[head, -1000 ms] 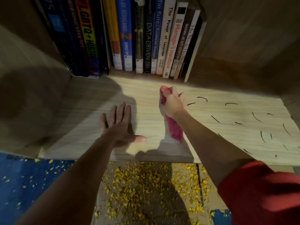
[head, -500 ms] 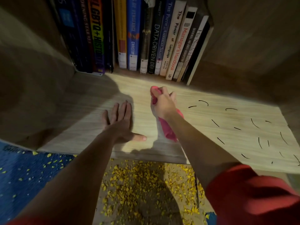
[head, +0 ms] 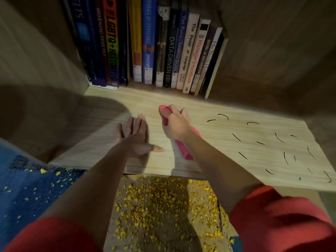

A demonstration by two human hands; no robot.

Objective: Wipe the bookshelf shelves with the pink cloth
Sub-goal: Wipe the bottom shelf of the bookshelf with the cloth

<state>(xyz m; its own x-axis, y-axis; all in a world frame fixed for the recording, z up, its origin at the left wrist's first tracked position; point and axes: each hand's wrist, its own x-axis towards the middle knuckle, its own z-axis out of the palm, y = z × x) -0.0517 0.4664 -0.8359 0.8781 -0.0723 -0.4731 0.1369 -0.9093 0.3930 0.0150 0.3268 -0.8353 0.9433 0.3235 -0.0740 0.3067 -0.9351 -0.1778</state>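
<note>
At twelve o'clock on the wooden shelf point(head: 227, 142), the pink cloth point(head: 183, 151) is being clenched by the right hand point(head: 175, 124); the left hand point(head: 134, 139) is lying open; black marks point(head: 254, 140) at three o'clock are risking being missed.

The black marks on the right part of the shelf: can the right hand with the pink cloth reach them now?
Probably yes. The right hand grips the pink cloth just left of the black marks, and the shelf between them is bare. The left hand lies flat on the other side.

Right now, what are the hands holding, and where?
The right hand grips the pink cloth near its top end; the rest trails below. The left hand lies flat, holding nothing.
</note>
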